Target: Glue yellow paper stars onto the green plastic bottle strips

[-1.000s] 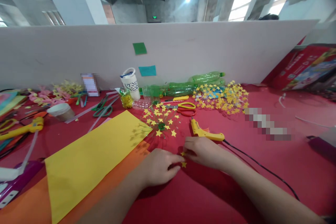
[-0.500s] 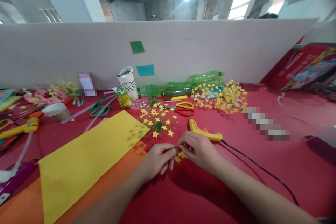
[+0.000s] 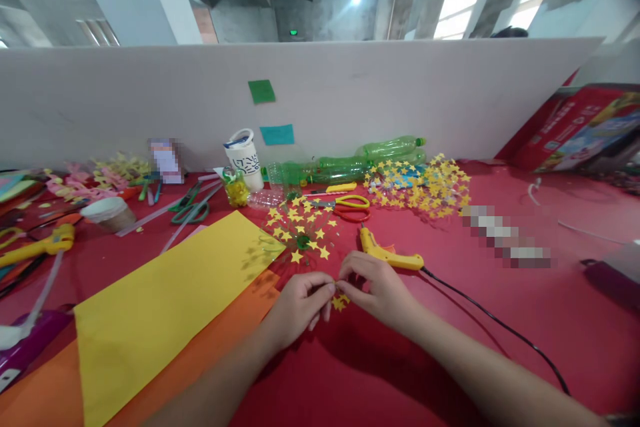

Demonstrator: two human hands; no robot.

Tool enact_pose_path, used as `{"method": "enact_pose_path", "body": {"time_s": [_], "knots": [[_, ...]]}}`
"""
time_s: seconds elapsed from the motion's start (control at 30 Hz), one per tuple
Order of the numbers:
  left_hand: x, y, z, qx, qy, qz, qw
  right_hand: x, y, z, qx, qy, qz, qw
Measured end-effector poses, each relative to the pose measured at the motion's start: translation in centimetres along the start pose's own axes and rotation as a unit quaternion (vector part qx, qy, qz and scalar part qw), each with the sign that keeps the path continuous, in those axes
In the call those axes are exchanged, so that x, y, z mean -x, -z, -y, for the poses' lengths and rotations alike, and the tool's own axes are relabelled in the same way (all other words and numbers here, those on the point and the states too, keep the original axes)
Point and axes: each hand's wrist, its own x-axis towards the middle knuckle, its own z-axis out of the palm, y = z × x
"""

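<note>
Seen from the wearer's own head: the left hand (image 3: 303,305) and right hand (image 3: 377,285) meet at the fingertips, each with thumb and fingers drawn in close. Whether either grips something small there is hidden. Small yellow star-shaped paper cut-outs (image 3: 341,303) lie just below that meeting point, on the wearer's side, between the hands; neither is clearly nearer, and the partly covered stars show no clear long axis. Left of the left hand, a yellow paper sheet (image 3: 175,307) lies over an orange paper sheet (image 3: 240,315), its long side slanting away to the right. Just beyond the left hand stands a star-tipped spray with a green centre (image 3: 303,241); beyond the right hand, a yellow glue gun (image 3: 395,257) with a black cord. Farther off lie red-and-yellow-handled scissors (image 3: 350,219), then green plastic bottles (image 3: 345,167).
</note>
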Motion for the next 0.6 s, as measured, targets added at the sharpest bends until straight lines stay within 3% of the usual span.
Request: {"method": "enact_pose_path", "body": {"time_s": [0.13, 0.2, 0.27, 0.37, 0.47, 0.6], "knots": [[0.1, 0.0, -0.2, -0.019, -0.003, -0.018, 1.0, -0.1, 0.7, 0.2, 0.009, 0.006, 0.004, 1.0], [0.4, 0.1, -0.4, -0.035, -0.009, -0.038, 0.999, -0.2, 2.2, -0.3, 0.08, 0.017, 0.011, 0.997], [0.6, 0.2, -0.7, -0.061, -0.029, -0.062, 0.996, -0.1, 4.0, -1.4, 0.212, -0.001, 0.022, 0.977], [1.0, 0.5, -1.2, -0.108, -0.078, -0.087, 0.987, 0.2, 5.9, -3.6, 0.358, -0.074, 0.086, 0.927], [1.2, 0.7, -1.5, -0.135, -0.112, -0.109, 0.978, 0.5, 5.9, -5.4, 0.395, -0.122, 0.114, 0.903], [1.4, 1.1, -1.6, -0.124, -0.13, -0.142, 0.973, 0.2, 5.3, -5.9, 0.382, -0.142, 0.1, 0.908]]}}
